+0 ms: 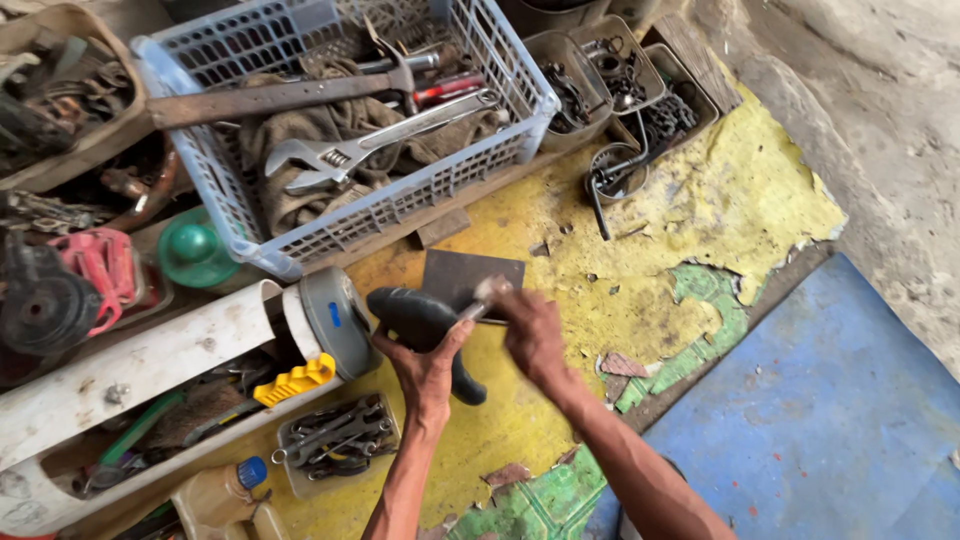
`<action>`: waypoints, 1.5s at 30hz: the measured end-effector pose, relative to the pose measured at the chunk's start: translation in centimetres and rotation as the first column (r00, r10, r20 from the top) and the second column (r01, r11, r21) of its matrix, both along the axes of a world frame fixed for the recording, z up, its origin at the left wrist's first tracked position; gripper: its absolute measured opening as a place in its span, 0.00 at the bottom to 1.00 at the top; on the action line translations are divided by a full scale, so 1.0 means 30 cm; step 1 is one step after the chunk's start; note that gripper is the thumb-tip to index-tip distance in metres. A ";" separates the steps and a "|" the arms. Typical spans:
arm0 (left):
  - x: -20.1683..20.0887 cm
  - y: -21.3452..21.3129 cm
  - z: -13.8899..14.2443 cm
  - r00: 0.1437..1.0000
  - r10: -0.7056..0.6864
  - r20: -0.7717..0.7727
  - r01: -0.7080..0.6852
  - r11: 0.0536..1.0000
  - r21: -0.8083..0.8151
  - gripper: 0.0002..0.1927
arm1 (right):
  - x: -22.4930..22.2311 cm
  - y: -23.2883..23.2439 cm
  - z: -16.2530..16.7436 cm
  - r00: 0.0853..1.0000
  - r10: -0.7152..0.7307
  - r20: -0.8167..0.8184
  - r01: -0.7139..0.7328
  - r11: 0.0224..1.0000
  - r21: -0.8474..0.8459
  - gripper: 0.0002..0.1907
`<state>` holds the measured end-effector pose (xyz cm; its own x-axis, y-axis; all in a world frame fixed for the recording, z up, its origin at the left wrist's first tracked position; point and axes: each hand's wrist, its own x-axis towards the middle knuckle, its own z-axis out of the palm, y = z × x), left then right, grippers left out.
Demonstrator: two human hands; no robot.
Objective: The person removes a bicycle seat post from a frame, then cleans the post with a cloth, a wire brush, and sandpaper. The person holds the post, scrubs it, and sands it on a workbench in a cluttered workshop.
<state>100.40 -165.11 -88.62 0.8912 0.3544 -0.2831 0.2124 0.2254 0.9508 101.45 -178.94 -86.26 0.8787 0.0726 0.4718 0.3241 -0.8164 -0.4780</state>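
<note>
The black curved handle piece (425, 325) sits on the peeling yellow floor (640, 240), just in front of a dark metal plate (470, 275). The left hand (425, 370) is wrapped around it from below. The right hand (530, 330) is closed on a small metal tool (485, 295), blurred, with its tip at the handle's top.

Lots of bins around. The blue-grey plastic basket (500, 70) behind holds a wooden-handled hammer (270, 98), an adjustable wrench (370, 145) and a rag. Small tubs (570, 55) to its right are full of chains and bolts. A cut white pipe (150, 365) on the left works as a trough for odd tools, and a little tray (335, 440) next to it has spanners.
</note>
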 end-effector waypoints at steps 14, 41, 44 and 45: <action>0.108 -0.019 0.102 0.973 0.054 -0.225 -0.049 0.998 0.031 0.57 | 0.027 0.021 0.058 0.986 0.110 0.125 -0.129 0.980 0.154 0.26; 0.160 -0.025 0.155 0.944 0.084 -0.318 -0.075 0.996 0.041 0.59 | 0.033 0.028 0.106 0.989 0.141 0.040 -0.145 0.974 0.171 0.23; 0.158 -0.023 0.159 0.944 0.063 -0.324 -0.055 0.998 0.034 0.60 | 0.036 0.024 0.116 0.999 0.028 0.021 -0.030 0.994 0.108 0.28; 0.158 -0.024 0.160 0.947 0.065 -0.314 -0.053 0.998 0.046 0.59 | 0.035 0.023 0.119 0.972 -0.042 -0.230 0.076 0.987 0.139 0.25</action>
<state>105.14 -165.84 -83.82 0.7359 0.4193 -0.5317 0.4896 0.2130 0.8456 102.48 -178.25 -82.68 0.9642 -0.0374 0.2624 0.1475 -0.7469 -0.6484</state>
